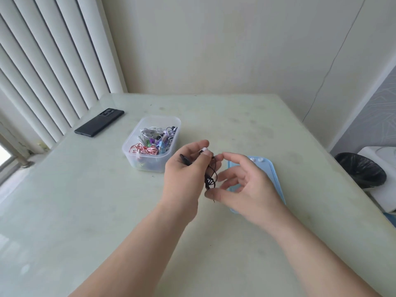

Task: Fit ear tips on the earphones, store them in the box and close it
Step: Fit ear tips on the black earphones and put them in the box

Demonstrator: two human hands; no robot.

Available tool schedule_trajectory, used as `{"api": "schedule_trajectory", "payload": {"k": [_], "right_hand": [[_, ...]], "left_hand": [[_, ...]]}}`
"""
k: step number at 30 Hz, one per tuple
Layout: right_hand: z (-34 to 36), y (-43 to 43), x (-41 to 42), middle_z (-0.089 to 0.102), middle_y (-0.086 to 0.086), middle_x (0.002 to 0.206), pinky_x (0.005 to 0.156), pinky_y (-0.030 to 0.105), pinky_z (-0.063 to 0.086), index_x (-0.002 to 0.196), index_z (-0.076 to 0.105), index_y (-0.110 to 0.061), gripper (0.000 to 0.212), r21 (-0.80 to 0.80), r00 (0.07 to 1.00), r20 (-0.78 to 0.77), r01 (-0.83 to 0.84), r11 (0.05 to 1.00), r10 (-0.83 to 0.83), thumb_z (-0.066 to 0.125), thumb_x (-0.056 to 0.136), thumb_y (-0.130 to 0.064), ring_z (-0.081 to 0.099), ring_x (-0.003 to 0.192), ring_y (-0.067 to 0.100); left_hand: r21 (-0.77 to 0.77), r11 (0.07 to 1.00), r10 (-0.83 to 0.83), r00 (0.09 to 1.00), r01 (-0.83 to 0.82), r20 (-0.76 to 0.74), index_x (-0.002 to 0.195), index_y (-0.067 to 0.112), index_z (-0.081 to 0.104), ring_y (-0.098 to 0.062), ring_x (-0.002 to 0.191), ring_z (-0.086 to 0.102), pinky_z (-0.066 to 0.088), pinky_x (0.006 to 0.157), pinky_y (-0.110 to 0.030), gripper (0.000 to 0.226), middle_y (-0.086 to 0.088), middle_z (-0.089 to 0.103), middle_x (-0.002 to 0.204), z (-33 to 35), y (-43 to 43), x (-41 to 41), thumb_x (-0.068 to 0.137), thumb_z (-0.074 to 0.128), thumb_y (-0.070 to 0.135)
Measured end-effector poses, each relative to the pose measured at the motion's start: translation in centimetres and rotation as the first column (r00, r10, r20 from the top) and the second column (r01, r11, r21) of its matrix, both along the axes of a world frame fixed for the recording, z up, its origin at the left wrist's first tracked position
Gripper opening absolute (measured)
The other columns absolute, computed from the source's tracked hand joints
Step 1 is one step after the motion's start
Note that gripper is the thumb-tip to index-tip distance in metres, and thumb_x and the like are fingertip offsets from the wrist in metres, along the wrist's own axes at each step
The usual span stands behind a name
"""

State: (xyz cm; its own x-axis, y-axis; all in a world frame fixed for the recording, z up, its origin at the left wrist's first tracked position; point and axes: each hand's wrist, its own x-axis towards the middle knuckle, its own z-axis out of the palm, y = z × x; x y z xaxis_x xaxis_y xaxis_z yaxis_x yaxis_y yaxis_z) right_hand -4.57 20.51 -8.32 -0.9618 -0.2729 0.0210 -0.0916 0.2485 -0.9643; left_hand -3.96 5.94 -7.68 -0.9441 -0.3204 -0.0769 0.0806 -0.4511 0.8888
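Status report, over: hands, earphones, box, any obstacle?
Left hand grips the black earphones. Right hand close beside them, grip unclear. Box open, blue lid on the table. Nothing blocks the box.

Single head-worn view, looking forward and down, close over the table, wall beyond

Phone, blinds and bin sitting round a pale table
The black phone is lying face down near the table's far left corner, close to the white vertical blinds hanging along the left side; the bin, lined with a black bag, is standing on the floor off the right edge, just beside a white unit, and a thin wire is running up the cream wall
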Motion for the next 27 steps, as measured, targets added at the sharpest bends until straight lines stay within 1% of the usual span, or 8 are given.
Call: {"api": "schedule_trajectory", "payload": {"k": [4, 8, 10, 14, 20, 22, 24, 27], "right_hand": [[0.5, -0.8, 0.5, 0.077, 0.002, 0.089, 0.076, 0.035, 0.054, 0.127, 0.06, -0.032, 0.051, -0.125, 1.0, 0.027, 0.019, 0.992, -0.015, 0.081, 0.085, -0.012, 0.069, 0.079, 0.015], [0.9, -1.0, 0.1, 0.074, 0.017, 0.094, 0.066, 0.033, 0.057, 0.12, 0.069, -0.016, 0.034, -0.226, 0.987, 0.151, 0.094, 0.97, -0.06, 0.074, 0.089, -0.004, 0.072, 0.078, 0.023], [1.7, -1.2, -0.5, 0.074, 0.021, 0.095, 0.068, 0.036, 0.06, 0.107, 0.075, -0.009, 0.019, -0.262, 0.98, 0.194, 0.106, 0.959, -0.055, 0.071, 0.09, -0.001, 0.072, 0.074, 0.025], [3.8, -2.5, -2.3, 0.076, 0.014, 0.086, 0.069, 0.037, 0.06, 0.1, 0.076, -0.004, 0.015, -0.316, 0.972, 0.232, 0.113, 0.942, -0.039, 0.079, 0.086, -0.006, 0.07, 0.071, 0.024], [6.3, -5.9, -4.1, 0.075, 0.008, 0.088, 0.065, 0.037, 0.058, 0.101, 0.074, -0.009, 0.009, -0.267, 0.977, 0.203, 0.118, 0.956, -0.063, 0.072, 0.093, -0.012, 0.07, 0.071, 0.02], [6.8, -6.9, -4.7, 0.075, 0.009, 0.087, 0.064, 0.036, 0.057, 0.099, 0.074, -0.01, 0.007, -0.254, 0.979, 0.194, 0.11, 0.961, -0.061, 0.069, 0.095, -0.012, 0.069, 0.07, 0.019], [7.0, -7.7, -5.0, 0.074, 0.008, 0.085, 0.061, 0.033, 0.057, 0.098, 0.074, -0.01, 0.007, -0.254, 0.982, 0.186, 0.084, 0.963, -0.036, 0.069, 0.095, -0.012, 0.068, 0.069, 0.019], [7.0, -8.4, -4.9, 0.076, 0.01, 0.085, 0.06, 0.033, 0.057, 0.095, 0.074, -0.01, 0.006, -0.251, 0.984, 0.178, 0.051, 0.967, -0.005, 0.069, 0.096, -0.012, 0.068, 0.068, 0.019]], "left_hand": [[-0.045, 0.998, 0.044, 0.999, -0.043, 0.006, 0.113, 0.015, 0.072, -0.023, 0.083, 0.076, 0.06, 0.074, -0.029, 0.018, -0.004, 0.074, 0.083, 0.8, 0.4, 0.6, 0.099, 0.065, 0.004], [-0.246, 0.969, 0.048, 0.996, -0.03, 0.071, 0.107, 0.02, 0.075, -0.023, 0.09, 0.077, 0.064, 0.082, -0.037, 0.013, -0.012, 0.077, 0.097, 1.3, -0.2, 0.8, 0.098, 0.069, 0.013], [-0.311, 0.949, -0.019, 0.994, 0.051, 0.103, 0.109, 0.015, 0.074, -0.022, 0.093, 0.078, 0.066, 0.081, -0.044, 0.012, -0.014, 0.077, 0.102, 2.3, -0.9, 1.1, 0.098, 0.071, 0.018], [-0.419, 0.889, -0.135, 0.981, 0.183, 0.142, 0.126, 0.017, 0.068, -0.016, 0.09, 0.079, 0.065, 0.079, -0.031, 0.04, -0.008, 0.077, 0.107, 4.7, -3.6, 1.3, 0.088, 0.083, 0.018], [-0.562, 0.825, 0.011, 0.992, 0.063, 0.126, 0.125, 0.019, 0.069, -0.024, 0.085, 0.08, 0.062, 0.092, -0.04, 0.039, -0.007, 0.077, 0.106, 7.0, -9.2, -1.4, 0.088, 0.079, 0.01], [-0.686, 0.727, 0.135, 0.986, -0.035, 0.093, 0.128, 0.019, 0.067, -0.021, 0.086, 0.079, 0.063, 0.08, -0.028, 0.041, -0.003, 0.075, 0.105, 7.7, -11.6, -3.6, 0.089, 0.076, 0.011], [-0.814, 0.573, 0.225, 0.973, -0.099, 0.04, 0.13, 0.023, 0.065, -0.016, 0.088, 0.074, 0.056, 0.066, -0.018, 0.044, 0.003, 0.073, 0.105, 7.9, -13.6, -5.6, 0.088, 0.074, 0.011], [-0.921, 0.385, 0.225, 0.974, -0.05, 0.042, 0.131, 0.023, 0.062, -0.021, 0.087, 0.069, 0.056, 0.069, -0.025, 0.047, -0.002, 0.073, 0.109, 7.0, -14.6, -8.3, 0.088, 0.071, 0.008]]}}
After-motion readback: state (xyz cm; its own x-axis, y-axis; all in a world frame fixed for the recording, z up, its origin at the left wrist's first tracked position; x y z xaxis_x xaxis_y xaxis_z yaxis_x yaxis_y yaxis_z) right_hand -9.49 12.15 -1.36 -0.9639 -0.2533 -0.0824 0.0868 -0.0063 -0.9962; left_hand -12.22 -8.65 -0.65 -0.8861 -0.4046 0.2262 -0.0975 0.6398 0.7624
